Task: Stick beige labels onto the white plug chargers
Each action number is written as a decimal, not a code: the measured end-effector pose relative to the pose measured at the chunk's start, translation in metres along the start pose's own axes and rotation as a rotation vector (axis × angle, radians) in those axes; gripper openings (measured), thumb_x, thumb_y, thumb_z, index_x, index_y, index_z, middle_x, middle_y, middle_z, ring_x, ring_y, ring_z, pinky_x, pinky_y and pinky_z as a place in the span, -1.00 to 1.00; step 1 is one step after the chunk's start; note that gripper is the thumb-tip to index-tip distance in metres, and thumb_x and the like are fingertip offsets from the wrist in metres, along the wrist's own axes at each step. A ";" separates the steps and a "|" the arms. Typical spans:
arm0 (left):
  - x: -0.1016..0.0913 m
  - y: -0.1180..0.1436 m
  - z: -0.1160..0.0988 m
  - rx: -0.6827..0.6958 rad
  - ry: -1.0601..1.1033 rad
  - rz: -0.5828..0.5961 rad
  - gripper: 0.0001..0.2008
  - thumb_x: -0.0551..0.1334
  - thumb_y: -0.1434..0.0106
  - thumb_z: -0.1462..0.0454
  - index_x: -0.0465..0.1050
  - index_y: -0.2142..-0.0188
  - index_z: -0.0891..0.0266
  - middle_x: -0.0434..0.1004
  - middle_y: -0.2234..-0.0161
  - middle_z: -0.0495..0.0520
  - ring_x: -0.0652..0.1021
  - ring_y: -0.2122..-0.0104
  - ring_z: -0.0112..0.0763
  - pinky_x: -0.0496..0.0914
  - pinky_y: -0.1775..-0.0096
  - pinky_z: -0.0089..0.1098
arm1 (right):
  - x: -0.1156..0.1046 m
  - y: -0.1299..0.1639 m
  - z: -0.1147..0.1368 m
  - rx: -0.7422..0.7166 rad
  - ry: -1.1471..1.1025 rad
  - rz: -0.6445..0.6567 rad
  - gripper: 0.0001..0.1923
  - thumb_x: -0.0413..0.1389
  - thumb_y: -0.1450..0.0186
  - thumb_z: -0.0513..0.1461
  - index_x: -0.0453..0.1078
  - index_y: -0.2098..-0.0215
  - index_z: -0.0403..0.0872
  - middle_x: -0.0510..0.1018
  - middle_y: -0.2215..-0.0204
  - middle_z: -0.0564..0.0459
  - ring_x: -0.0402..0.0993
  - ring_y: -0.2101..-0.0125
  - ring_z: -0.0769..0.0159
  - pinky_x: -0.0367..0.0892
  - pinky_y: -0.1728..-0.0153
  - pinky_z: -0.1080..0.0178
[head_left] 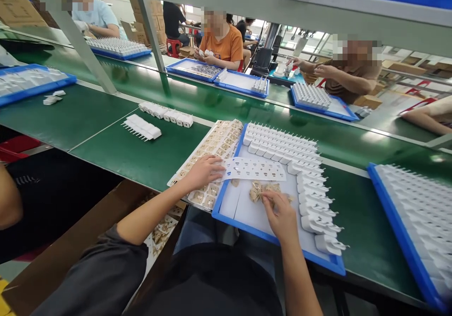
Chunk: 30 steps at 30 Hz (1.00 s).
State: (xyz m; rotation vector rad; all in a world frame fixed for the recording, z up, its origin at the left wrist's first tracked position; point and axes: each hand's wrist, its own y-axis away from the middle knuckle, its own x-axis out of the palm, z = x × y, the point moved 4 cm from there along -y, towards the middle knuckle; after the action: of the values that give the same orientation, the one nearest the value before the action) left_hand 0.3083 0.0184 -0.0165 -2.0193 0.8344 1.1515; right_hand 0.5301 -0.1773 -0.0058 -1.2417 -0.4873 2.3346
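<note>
Bright even overhead light; soft glare streaks on green desk (pixel 116 151); faint shadows; wide-angle bending at edges; far background overexposed, slightly soft.

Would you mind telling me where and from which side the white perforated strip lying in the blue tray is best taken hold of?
Probably by its free right end. The white perforated strip lies flat across the blue tray, its left end under the left hand. Coming from the right and above, pinch that thin end by its edges; the right hand, at the small brass parts, is nearest.
</note>
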 end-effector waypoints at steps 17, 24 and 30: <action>-0.087 0.040 0.010 -0.072 0.402 -0.665 -0.81 0.32 -0.31 0.21 0.61 0.12 0.20 0.68 0.17 0.10 0.65 0.15 -0.29 0.55 0.04 -0.29 | -0.003 0.003 0.005 -0.041 -0.007 0.007 -0.84 0.07 -0.44 -0.22 0.50 0.16 -0.01 0.65 0.26 0.01 0.59 0.21 0.17 0.44 0.15 0.11; -0.090 0.250 0.099 -0.669 0.328 -1.184 -0.70 0.48 -0.08 0.19 0.61 0.18 0.18 0.69 0.26 -0.01 0.64 0.28 -0.27 0.58 0.14 -0.17 | -0.003 0.002 0.006 -0.089 0.016 0.019 -0.85 0.09 -0.44 -0.20 0.51 0.15 -0.01 0.66 0.24 0.00 0.60 0.19 0.16 0.43 0.09 0.12; -0.004 0.405 0.116 -1.341 0.132 -0.822 -0.68 0.28 -0.18 0.13 0.57 0.13 0.26 0.68 0.14 0.10 0.62 0.10 -0.14 0.52 0.05 -0.22 | -0.001 -0.003 0.011 -0.130 0.105 0.045 -0.77 0.08 -0.44 -0.13 0.54 0.16 -0.04 0.68 0.25 -0.03 0.62 0.21 0.13 0.44 0.13 0.16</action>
State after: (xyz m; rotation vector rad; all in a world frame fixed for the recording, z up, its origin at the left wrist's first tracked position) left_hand -0.0647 -0.1239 -0.1507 -2.9561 -1.0218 1.1158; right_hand 0.5222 -0.1764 0.0018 -1.4415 -0.5886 2.2912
